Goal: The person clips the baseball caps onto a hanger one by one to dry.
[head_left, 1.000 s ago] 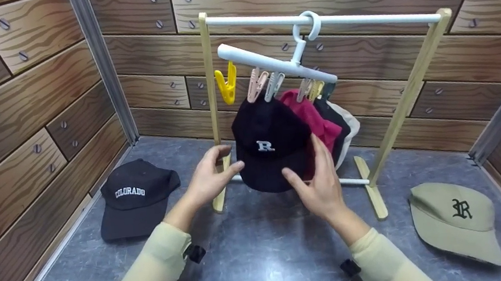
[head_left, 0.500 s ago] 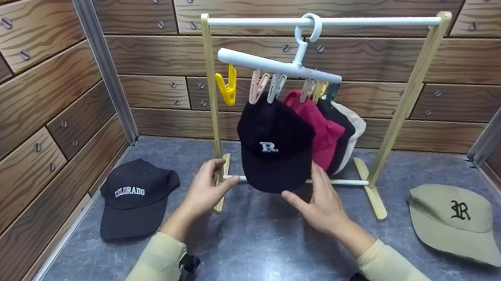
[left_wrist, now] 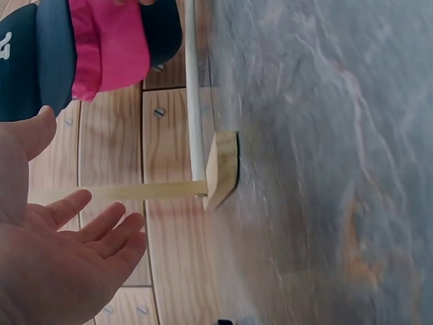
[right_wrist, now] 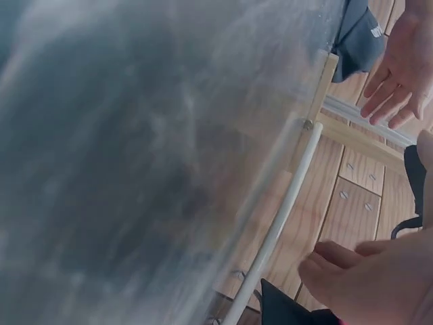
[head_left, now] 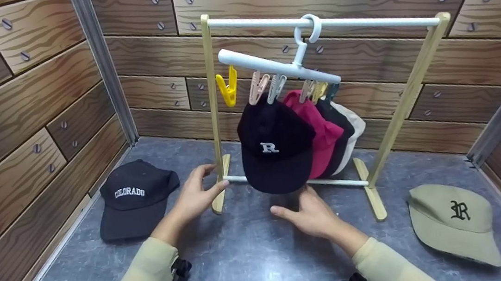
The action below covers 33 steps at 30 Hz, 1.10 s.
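A black baseball cap with a white R (head_left: pixel 275 156) hangs by its top from a pink clothespin (head_left: pixel 258 87) and a grey clothespin (head_left: pixel 276 87) on a white clip hanger (head_left: pixel 275 65). Behind it hang a magenta cap (head_left: pixel 320 138), a dark cap and a white cap (head_left: pixel 353 136). My left hand (head_left: pixel 193 195) is held apart from the caps, fingers spread, by the rack's left post; its palm shows empty in the left wrist view. Just under the R cap's brim is my right hand (head_left: pixel 311 213), thumb out, fingertips partly hidden at the brim's lower edge.
The wooden rack's white top rod (head_left: pixel 373 20) carries the hanger. A yellow clothespin (head_left: pixel 227 87) dangles unused at the hanger's left end. On the grey tabletop lie a black COLORADO cap (head_left: pixel 135 199) at left and an olive cap (head_left: pixel 454 221) at right. Wood-patterned walls enclose the area.
Both hands have drawn down from the R cap, the left also moving leftward. The caps and hanger swung slightly to the right and now hang nearly still.
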{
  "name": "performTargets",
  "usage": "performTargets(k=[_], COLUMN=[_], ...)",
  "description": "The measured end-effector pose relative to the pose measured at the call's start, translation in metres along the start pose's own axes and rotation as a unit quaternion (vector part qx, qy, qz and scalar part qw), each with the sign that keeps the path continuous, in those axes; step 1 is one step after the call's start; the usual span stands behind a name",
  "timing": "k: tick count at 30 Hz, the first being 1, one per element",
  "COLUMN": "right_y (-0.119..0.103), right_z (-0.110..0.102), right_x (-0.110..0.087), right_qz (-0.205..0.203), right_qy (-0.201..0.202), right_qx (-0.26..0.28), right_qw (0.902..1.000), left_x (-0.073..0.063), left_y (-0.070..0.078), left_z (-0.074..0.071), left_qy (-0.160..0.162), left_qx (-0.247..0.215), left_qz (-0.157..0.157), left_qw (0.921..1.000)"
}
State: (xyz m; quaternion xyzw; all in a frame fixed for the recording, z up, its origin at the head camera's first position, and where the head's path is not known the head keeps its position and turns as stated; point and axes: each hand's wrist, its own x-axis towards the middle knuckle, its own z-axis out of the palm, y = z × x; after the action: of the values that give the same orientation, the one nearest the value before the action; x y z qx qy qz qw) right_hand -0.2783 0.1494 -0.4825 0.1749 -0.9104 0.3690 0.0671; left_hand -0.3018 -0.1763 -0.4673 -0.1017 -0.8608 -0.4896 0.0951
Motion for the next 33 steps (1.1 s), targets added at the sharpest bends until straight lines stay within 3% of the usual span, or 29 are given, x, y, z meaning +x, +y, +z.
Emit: performTargets(k=[6, 11, 19, 25, 33], right_y=[-0.011, -0.023, -0.048, -0.066, -0.086], right_z=[0.013, 0.026, 0.047, 0.064, 0.085], right_x=[0.001, 0.004, 0.012, 0.020, 0.030], right_qz=[-0.001, -0.020, -0.004, -0.041, -0.043], right_qy=[-0.041, -0.070, -0.126, -0.133, -0.140], right_qx=[-0.012, -0.024, -0.017, -0.008, 0.007], right_qw=[0.9991, 0.9970, 0.9919, 0.9903, 0.9892], left_x=[-0.001, -0.002, -0.003, -0.006, -0.005], left_y=[-0.007, -0.013, -0.023, -0.029, -0.033], left_z=[-0.007, -0.016, -0.038, -0.057, -0.084], left_qy=[-0.002, 0.015, 0.038, 0.058, 0.082], left_qx=[0.017, 0.029, 0.040, 0.042, 0.036], left_qz=[-0.018, -0.014, -0.002, -0.003, -0.001], left_qw=[0.9997, 0.9994, 0.9985, 0.9974, 0.9960])
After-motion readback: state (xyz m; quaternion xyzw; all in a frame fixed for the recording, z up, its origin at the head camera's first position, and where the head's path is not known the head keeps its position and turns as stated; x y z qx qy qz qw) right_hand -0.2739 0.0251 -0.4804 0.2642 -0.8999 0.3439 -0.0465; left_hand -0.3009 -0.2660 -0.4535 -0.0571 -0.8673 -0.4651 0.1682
